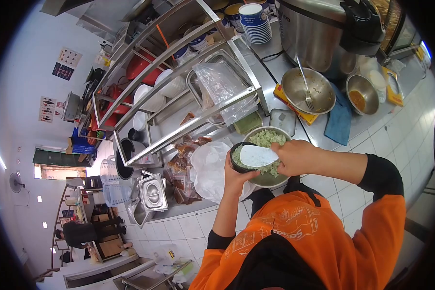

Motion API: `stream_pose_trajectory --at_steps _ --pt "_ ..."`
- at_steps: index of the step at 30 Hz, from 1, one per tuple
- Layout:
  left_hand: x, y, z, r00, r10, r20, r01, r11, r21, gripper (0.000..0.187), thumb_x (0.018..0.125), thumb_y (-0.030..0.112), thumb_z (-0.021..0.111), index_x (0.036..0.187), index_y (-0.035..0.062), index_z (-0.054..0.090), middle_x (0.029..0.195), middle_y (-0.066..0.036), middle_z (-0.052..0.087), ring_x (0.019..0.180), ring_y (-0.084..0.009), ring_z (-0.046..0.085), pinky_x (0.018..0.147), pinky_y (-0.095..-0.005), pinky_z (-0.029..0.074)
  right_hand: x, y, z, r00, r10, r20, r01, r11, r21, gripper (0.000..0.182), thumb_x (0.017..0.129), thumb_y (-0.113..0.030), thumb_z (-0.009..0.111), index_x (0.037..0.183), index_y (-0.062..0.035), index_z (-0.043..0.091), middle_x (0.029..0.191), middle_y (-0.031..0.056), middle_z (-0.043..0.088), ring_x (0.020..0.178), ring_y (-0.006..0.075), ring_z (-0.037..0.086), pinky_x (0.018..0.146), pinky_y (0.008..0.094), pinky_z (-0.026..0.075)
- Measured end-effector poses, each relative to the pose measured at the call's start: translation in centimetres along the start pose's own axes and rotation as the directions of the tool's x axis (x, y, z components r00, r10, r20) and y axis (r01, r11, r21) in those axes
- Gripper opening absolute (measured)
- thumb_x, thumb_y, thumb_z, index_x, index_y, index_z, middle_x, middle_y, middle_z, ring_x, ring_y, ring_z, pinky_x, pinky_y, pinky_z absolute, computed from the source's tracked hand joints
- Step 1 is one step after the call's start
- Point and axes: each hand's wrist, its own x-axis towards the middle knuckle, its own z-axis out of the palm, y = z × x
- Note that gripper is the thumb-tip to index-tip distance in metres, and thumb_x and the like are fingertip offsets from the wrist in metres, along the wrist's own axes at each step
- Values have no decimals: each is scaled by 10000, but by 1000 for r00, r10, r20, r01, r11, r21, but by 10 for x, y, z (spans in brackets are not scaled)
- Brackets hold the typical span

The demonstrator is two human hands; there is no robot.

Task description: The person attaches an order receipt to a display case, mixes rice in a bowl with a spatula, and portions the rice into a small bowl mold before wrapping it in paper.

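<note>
My left hand is wrapped round a small dark bowl with pale green grains, which look like rice, inside. My right hand is closed on a white rice paddle, whose blade lies flat over the small bowl's opening. Beneath and beside them stands a larger metal bowl holding more of the green rice. The paddle and my right hand cover part of both bowls' contents. The handle of the paddle is hidden in my fingers.
A metal rack rises over the counter on the left. A white plastic bag lies beside my left hand. To the right are a mixing bowl with a fork, a blue cloth and a bowl of sauce. Someone stands far left.
</note>
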Motion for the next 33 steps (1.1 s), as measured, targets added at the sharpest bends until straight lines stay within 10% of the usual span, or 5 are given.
stream_pose_trajectory --at_steps 9,14,23,26,33 --pt "-8 -22 -7 998 54 -12 -54 999 -10 933 525 -105 798 1323 55 342 1274 -103 481 1186 -224 502 1010 -375 437 -12 37 29 992 124 -29 -122 991 57 475 794 -323 631 1101 6 481 753 211 649 706 381 662 697 463 529" --pt "-14 -15 -1 993 119 -3 -114 947 -299 961 560 -28 814 1366 79 302 1330 -116 422 1251 -249 440 1037 -385 420 -1 45 41 990 134 -43 -75 757 649 555 927 -506 476 1168 -6 453 755 199 638 676 351 658 673 451 520" --pt "-14 -33 8 809 583 78 -576 758 306 899 605 -50 803 1278 161 245 1407 -217 285 1325 -324 340 1085 -427 342 1 -3 27 993 -28 114 -17 927 375 621 982 -501 366 1175 87 417 890 323 632 823 461 633 749 487 490" --pt "-18 -35 11 764 626 155 -633 682 367 944 603 -32 819 1305 158 218 1378 -178 302 1289 -289 375 1078 -411 361 9 19 53 978 -196 73 158 921 355 633 984 -521 340 1191 72 420 819 251 647 696 396 637 671 460 498" --pt "-14 -28 5 924 380 -44 -382 911 -154 917 696 145 773 1401 132 187 1355 -128 362 1271 -289 401 1051 -431 377 14 35 30 935 -54 351 -292 444 847 569 982 -558 318 1247 -71 443 628 8 420 462 115 399 409 290 360"
